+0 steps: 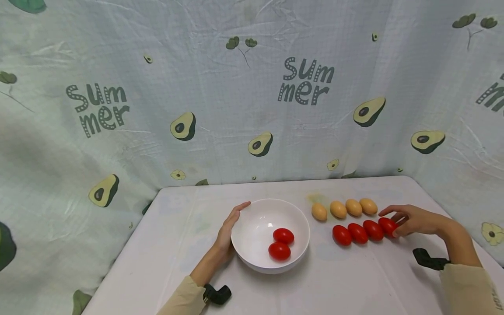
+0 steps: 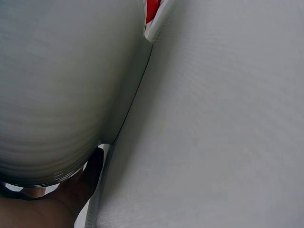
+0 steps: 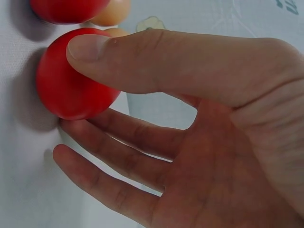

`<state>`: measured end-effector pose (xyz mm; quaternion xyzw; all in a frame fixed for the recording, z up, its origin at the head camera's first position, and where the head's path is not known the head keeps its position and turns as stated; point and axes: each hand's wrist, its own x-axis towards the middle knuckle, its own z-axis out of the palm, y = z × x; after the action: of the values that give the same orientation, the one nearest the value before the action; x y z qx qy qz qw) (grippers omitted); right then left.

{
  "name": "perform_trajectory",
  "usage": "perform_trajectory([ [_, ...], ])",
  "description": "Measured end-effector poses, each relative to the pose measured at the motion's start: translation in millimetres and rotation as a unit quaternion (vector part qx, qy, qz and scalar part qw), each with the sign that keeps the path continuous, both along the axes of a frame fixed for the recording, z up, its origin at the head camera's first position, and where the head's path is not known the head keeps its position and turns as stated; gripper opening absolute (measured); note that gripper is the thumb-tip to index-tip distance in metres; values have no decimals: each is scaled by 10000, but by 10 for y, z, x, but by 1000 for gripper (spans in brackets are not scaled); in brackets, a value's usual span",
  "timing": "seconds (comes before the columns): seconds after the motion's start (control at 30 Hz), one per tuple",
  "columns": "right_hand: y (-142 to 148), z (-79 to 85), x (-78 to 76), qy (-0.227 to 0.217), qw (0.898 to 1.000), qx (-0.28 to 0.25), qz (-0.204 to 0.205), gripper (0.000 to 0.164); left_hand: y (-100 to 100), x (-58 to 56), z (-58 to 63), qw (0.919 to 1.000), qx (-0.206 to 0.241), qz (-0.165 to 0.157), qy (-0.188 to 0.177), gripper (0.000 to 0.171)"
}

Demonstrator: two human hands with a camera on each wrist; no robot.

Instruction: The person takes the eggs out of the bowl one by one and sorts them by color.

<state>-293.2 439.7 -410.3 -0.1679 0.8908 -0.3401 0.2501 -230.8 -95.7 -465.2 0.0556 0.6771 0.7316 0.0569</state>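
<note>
My left hand [image 1: 227,231] rests along the outer left side of a white bowl [image 1: 252,236], its index finger reaching up by the rim. In the left wrist view the bowl's outer wall [image 2: 61,95] fills the left side, with part of the hand [image 2: 61,202] under it. Two red eggs lie inside, the upper one [image 1: 283,236] touching the lower one [image 1: 279,251]. At the right, my right hand [image 1: 415,220] pinches the end red egg [image 3: 71,78] of a row. The thumb lies across its near side and other fingers reach behind it.
More red eggs [image 1: 357,233] continue the row leftward from the right hand. Behind them stands a row of several yellowish eggs [image 1: 353,207]. The white table [image 1: 189,253] backs onto an avocado-print cloth [image 1: 220,109].
</note>
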Motion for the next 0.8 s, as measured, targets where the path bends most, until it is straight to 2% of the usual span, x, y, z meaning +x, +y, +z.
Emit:
perform_trajectory([
  [0.27, 15, 40, 13, 91, 9999, 91, -46, 71, -6, 1, -4, 10000, -13, -19, 12, 51],
  [0.4, 5, 100, 45, 340, 9992, 212, -20, 70, -4, 6, 4, 10000, -13, -13, 6, 51],
  [0.6, -93, 228, 122, 998, 9940, 452, 5, 65, -6, 7, 4, 10000, -1, -9, 18, 51],
  [0.8, -287, 342, 185, 1870, 9814, 435, -68, 57, -2, 11, 3, 10000, 48, -32, 18, 52],
])
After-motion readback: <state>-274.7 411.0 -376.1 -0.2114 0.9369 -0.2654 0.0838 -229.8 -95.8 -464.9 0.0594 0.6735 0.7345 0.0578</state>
